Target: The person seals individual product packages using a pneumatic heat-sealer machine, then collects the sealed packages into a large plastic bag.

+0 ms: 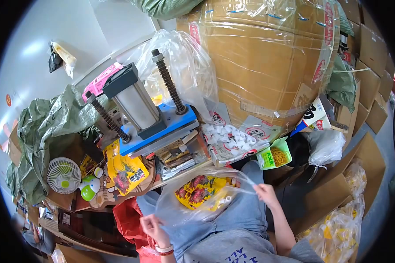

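Observation:
A clear plastic bag point(166, 201) lies across my lap, its mouth spread wide. Inside are yellow printed packets point(201, 192) and a few small white cylindrical pieces point(225, 200). My right hand point(266, 195) pinches the bag's edge on the right and pulls it taut. On the opposite side, my left hand point(153, 229) has its fingers curled closed at the bag's left edge; the exact grip is hard to see. A red plastic bag point(129, 221) hangs beside my left wrist.
Ahead stands a blue press machine point(162, 125). White pieces fill a cardboard tray point(237, 147) beside a green box of rubber bands point(274, 155). To the left are a yellow bag point(123, 168) and white fan point(64, 175). A carton point(368, 171) with filled bags stands right.

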The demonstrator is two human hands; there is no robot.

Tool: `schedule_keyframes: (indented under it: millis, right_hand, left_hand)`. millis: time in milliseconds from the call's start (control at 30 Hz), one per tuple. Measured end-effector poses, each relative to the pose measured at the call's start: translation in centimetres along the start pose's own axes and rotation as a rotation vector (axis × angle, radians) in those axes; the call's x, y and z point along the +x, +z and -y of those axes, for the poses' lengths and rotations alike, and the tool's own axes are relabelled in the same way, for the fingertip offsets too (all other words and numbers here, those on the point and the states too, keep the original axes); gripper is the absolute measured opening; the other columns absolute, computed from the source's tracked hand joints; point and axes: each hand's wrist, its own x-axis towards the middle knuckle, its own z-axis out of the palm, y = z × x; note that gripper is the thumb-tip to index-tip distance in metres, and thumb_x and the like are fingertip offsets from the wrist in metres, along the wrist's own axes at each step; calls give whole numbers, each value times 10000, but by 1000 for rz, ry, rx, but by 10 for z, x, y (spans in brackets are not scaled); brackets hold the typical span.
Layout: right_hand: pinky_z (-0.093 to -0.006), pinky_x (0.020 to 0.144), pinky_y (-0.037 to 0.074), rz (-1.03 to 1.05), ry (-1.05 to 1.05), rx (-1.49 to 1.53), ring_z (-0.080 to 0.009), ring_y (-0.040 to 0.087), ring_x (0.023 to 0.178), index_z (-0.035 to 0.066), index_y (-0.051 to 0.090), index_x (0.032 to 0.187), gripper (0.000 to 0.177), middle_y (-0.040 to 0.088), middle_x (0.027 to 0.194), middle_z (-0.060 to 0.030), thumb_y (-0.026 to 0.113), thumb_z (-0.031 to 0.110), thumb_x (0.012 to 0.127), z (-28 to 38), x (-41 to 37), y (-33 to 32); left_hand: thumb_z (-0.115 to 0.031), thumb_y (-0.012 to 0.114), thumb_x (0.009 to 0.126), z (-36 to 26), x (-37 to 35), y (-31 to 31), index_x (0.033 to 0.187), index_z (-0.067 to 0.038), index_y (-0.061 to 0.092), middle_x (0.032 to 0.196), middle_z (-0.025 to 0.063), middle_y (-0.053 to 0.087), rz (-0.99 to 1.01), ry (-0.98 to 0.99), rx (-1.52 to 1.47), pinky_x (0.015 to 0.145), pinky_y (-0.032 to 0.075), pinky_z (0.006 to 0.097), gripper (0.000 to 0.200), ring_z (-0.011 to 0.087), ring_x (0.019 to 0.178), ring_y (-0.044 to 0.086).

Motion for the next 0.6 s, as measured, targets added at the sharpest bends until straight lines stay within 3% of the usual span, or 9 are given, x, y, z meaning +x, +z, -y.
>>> schedule_keyframes:
  millis: [100,167,233,300,367,433,467,533,600]
  right_hand:
    - [-276,454,344,137,67,63,-60,430,480,-6,566,656,400,478,512,4,681,269,923,43,-13,21]
    - [-280,429,332,116,-280,-186,-53,433,460,10,582,661,365,465,492,6,701,248,911,57,-13,28]
    - [-295,541,437,154,-204,-258,-116,537,562,25,598,656,316,562,607,-48,717,206,886,75,-15,32]
    - [-325,761,485,132,-784,-181,-207,596,755,35,621,698,247,643,803,-96,713,184,873,94,-12,43]
    - [-349,928,440,363,-955,-89,-281,589,951,44,661,801,161,655,952,-116,688,180,883,115,-12,71]
    - [-318,812,467,825,-748,100,-193,611,889,28,653,824,175,666,882,-63,664,178,912,86,-12,110]
    - [-318,812,467,819,-738,107,-193,611,889,28,653,824,175,666,882,-63,664,178,912,84,-5,123]
    - [-277,799,478,1106,-41,-165,-119,602,914,20,666,887,190,676,893,-44,613,190,954,81,16,139]
    - [-231,751,477,1118,29,267,-70,583,889,13,667,1003,208,668,928,-25,572,197,978,37,30,158]
  left_hand:
    - [-7,583,935,1,-29,29,894,-23,554,682,36,534,246,-57,-62,510,428,222,52,101,554,528]
    - [4,594,907,0,-37,37,876,-38,575,687,61,584,473,315,296,522,458,250,56,124,563,569]
    - [1,621,842,-11,-45,46,894,-58,636,734,96,638,714,258,387,544,500,308,80,196,598,633]
    - [-28,623,786,-13,-52,58,978,-126,635,778,92,657,982,372,490,569,527,392,217,298,677,658]
    - [-41,599,757,10,-64,75,972,-108,631,774,111,650,1123,410,503,570,524,416,228,300,664,657]
    - [-33,590,739,22,-77,91,964,-97,628,768,131,641,1327,523,504,571,520,429,237,320,645,647]
    - [-33,590,739,25,-75,91,964,-97,628,768,131,641,1339,517,505,571,520,429,237,320,645,647]
    - [-16,579,763,27,-62,94,973,-76,655,742,164,639,1253,465,419,555,520,417,232,336,640,646]
    - [-16,584,866,22,-43,105,964,-26,685,737,158,674,938,334,287,557,535,340,141,256,626,680]
